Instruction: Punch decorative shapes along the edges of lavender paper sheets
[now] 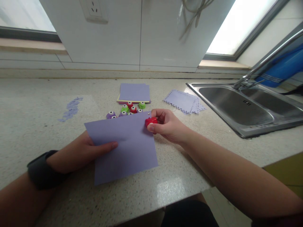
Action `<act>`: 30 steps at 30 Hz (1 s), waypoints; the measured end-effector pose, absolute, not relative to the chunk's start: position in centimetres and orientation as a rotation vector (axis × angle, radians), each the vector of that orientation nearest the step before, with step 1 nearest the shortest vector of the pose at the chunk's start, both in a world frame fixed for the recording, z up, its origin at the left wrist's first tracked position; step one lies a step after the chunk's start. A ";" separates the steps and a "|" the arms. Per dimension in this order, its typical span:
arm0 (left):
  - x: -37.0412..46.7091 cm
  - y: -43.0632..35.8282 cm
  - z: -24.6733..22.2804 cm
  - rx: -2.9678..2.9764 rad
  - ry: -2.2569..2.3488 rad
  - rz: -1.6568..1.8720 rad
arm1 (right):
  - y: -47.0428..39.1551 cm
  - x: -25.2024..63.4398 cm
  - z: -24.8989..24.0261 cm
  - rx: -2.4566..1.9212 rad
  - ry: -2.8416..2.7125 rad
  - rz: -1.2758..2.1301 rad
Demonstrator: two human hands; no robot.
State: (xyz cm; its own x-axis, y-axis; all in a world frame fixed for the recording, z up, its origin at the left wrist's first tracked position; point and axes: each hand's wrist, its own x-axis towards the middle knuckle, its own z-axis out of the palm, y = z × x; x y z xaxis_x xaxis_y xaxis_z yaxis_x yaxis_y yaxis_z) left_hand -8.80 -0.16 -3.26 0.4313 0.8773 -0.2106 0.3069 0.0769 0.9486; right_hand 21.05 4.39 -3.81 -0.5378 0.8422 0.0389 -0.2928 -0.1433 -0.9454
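Near the centre of the frame, a purple sheet [127, 157] lies between the two hands, held at a slant over the speckled counter [176, 167], its top edge rising toward the right. Its long axis appears to run roughly from left to right, though it looks only a little longer than it is wide.

The left hand [84, 149] comes in from the lower left and has the sheet by its left side, the thumb laid flat on top, pointing inward, and the fingers hidden underneath. The right hand [170, 126] comes in from the lower right and is closed around a red craft punch [149, 120], pinched between thumb and fingers. The punch sits at the sheet's right edge, just below the upper right corner, so the right hand is far nearer that corner than the left. A small pale mark shows at the corner, too small to read.

Just beyond the top edge is a cluster of small punches [141, 105], partly hidden by the sheet, with a stack of paper [134, 92] behind it. Purple scraps [72, 108] lie at centre left, and fanned cards with notched edges [181, 99] at upper right, beside the steel sink [260, 128].
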 end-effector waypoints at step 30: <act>-8.7 0.0 -3.4 1.513 1.133 0.628 | 4.7 21.7 -4.0 -0.703 -1.355 1.682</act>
State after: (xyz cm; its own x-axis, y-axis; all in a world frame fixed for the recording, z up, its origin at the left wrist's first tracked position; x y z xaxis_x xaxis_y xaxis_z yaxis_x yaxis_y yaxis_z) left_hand -8.72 0.00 -3.44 0.4043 0.8964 -0.1816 0.3207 0.0470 0.9460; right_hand 21.73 4.74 -3.99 -0.4871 0.8697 0.0793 -0.2626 -0.0592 -0.9631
